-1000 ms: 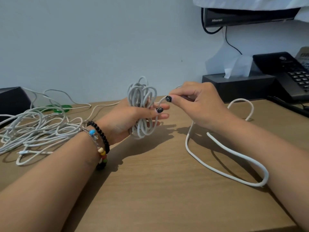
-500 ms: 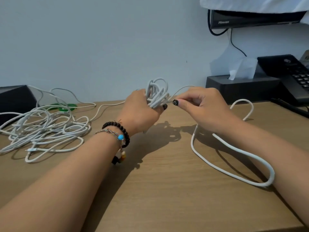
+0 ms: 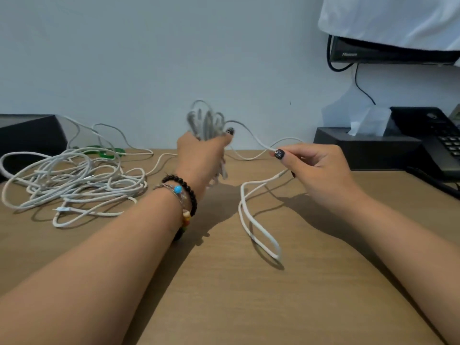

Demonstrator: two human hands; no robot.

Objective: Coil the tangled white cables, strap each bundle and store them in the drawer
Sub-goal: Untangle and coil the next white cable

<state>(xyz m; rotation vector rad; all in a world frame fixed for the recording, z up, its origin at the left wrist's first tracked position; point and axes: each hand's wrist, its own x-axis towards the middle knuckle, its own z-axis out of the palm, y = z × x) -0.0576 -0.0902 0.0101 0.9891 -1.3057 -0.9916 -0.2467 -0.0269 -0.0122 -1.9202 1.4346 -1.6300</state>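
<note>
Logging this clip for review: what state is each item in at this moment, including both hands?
Left hand: grips the coiled bundle, raised above the desk.
Coiled bundle: partly wound, unstrapped.
Right hand: pinches the loose cable.
Loose cable: uncoiled, trailing in a loop on the desk.
Cable pile: tangled, lying on the desk.
Tissue box: a tissue sticking out.

blk tissue box [image 3: 366, 148] | desk phone [image 3: 433, 138] far R | blk box [image 3: 27, 135] far L | green item [image 3: 109, 151]
</note>
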